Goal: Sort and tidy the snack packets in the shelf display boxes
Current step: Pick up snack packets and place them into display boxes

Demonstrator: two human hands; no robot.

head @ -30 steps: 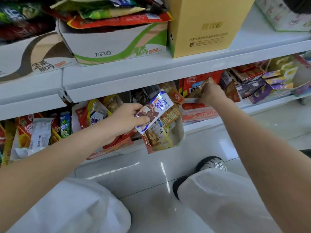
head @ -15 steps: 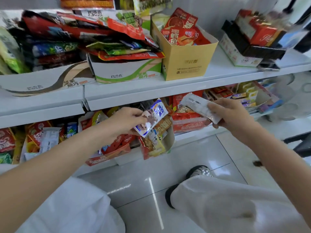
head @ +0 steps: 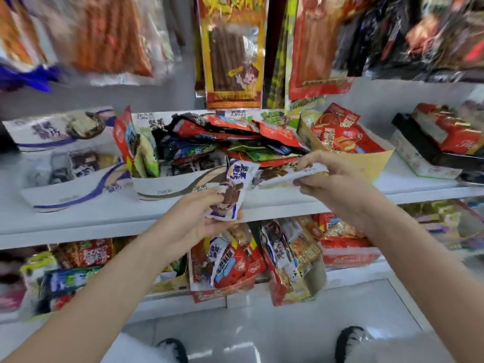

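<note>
My left hand [head: 193,224] pinches a white and purple snack packet [head: 231,191] by its lower end, thumb on the front and fingers [head: 222,226] curled behind it, so the packet stands almost upright in front of the middle shelf [head: 104,218]. My right hand [head: 332,179] grips a second, white packet [head: 293,176] flat between thumb and curled fingers, just right of the first packet and level with it, the two packets close but apart. Behind both, on the middle shelf, a white display box with a brown swirl [head: 178,184] is heaped with loose red, green and dark packets. Left of that box sits a white box with a purple swirl [head: 76,189] holding a few blurred packets; right of it a yellow box [head: 366,163] holds red packets. Below the shelf, more packets crowd a red box [head: 225,292]. Above the heaped box hang long bagged snack sticks [head: 231,51]
</note>
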